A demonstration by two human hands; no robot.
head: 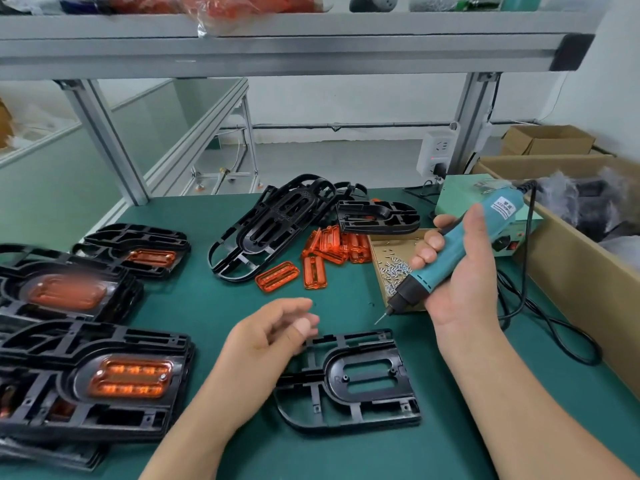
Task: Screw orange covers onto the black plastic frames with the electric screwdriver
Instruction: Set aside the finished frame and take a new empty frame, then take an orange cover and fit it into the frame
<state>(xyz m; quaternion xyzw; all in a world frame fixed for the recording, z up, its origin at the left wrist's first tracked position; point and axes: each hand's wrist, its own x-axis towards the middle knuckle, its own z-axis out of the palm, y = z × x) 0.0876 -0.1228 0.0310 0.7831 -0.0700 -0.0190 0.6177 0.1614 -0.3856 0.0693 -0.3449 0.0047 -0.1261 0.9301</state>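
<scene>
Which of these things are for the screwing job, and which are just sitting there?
For the job:
electric screwdriver, held in the right hand
bare black frame
loose orange covers
screws

Just lying about:
wall socket
cardboard box
plastic bag on the shelf

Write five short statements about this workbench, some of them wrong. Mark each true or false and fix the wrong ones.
1. The right hand grips the electric screwdriver. True.
2. The near black frame already carries an orange cover. False: its opening is bare, and the green mat shows through it.
3. Loose orange covers lie on the mat beyond that frame. True.
4. The screws sit in a metal bowl. False: they lie in a shallow cardboard tray.
5. The stacked frames at the left have no covers. False: orange covers are mounted on the top ones.
</scene>
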